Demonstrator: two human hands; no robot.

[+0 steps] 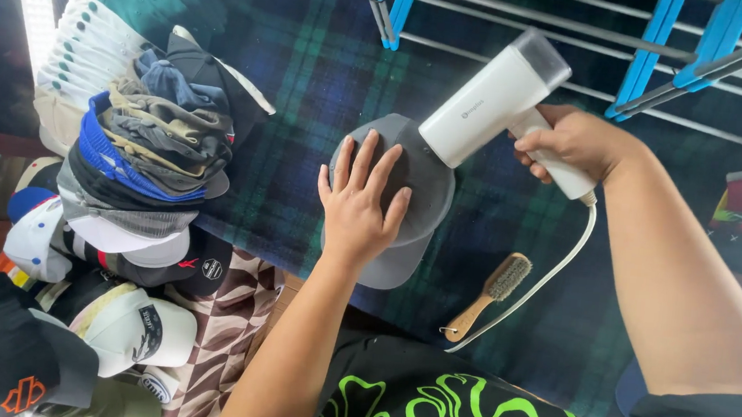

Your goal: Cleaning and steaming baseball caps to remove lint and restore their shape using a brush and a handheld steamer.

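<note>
A grey cap (pixel 426 195) lies on a dark plaid cloth (pixel 312 69). My left hand (pixel 358 203) rests flat on the cap's crown, fingers spread. My right hand (pixel 573 146) grips the handle of a white handheld steamer (pixel 492 98). The steamer's head points down against the top of the cap, right beside my left fingertips. A white cord (pixel 553 269) runs down from the handle across the cloth.
A small wooden brush (pixel 490 297) lies on the cloth to the right of the cap. Stacks of several caps (pixel 148 153) fill the left side. A drying rack with grey bars and blue clips (pixel 654 45) spans the top.
</note>
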